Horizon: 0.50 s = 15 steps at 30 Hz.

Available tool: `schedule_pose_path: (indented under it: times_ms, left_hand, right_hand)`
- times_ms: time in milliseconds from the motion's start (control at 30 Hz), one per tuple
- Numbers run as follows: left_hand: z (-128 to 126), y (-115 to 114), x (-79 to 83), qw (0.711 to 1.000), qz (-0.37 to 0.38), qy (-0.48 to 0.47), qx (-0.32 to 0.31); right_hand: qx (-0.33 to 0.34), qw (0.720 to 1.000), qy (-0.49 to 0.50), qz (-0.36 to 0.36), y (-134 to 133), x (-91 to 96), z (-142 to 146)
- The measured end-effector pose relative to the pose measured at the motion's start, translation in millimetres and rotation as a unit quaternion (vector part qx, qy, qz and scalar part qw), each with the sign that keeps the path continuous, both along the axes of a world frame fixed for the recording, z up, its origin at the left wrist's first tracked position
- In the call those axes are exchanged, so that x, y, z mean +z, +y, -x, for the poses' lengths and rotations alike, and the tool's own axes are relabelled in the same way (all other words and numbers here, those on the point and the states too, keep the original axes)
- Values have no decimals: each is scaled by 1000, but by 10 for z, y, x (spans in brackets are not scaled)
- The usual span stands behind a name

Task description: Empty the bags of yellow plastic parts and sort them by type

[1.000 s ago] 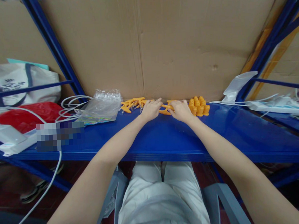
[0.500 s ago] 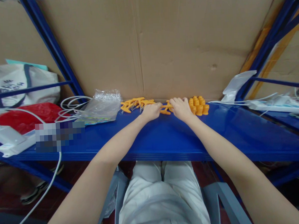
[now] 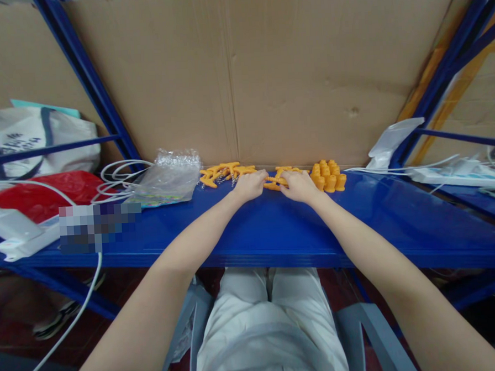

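- The person sits facing the blue tabletop (image 3: 270,223), lap (image 3: 263,317) tucked just below its front edge, apparently so both arms can stretch straight over it; this posture matches the picture half a second back.
- The left hand (image 3: 250,186) is bent inward, fingers curled and seemingly pinching the near end of a small yellow piece (image 3: 273,179), probably to steady it. A second ago these fingers were longer and more extended; now they are folded in.
- The right hand (image 3: 300,186) comes in from the other side, thumb below and fingers above, seemingly pinching the same piece. Half a second ago its knuckles stood higher; now it sits lower, and more yellow shows behind it. The exact fingertip contact is too small to tell.
- The yellow piece lies between the two hands, low over the tabletop, presumably held from both sides for control.
- Beyond the left hand, branching yellow pieces with thin chains (image 3: 230,167) lie heaped; beside the right hand, stubby yellow pieces (image 3: 330,178) stand grouped upright, likely to keep the kinds apart. Neither group has visibly shifted.
- Behind everything, a cardboard panel (image 3: 287,78) stands, probably as a backstop, unchanged.
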<state>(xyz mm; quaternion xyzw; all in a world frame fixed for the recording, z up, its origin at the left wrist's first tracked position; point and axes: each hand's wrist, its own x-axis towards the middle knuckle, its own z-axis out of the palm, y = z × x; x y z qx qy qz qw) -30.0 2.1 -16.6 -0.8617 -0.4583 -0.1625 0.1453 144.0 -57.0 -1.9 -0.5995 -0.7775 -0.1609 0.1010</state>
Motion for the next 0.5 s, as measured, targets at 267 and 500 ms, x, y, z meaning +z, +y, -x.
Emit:
schedule_pose_path:
  times_ms: [267, 500]
  left_hand:
    - [15, 5, 25, 1000, 10, 2, 4]
    - [93, 16, 79, 998, 29, -8, 55]
  right_hand:
    - [3, 999, 30, -11, 19, -6, -29]
    - [-48, 996, 71, -31, 63, 58, -214]
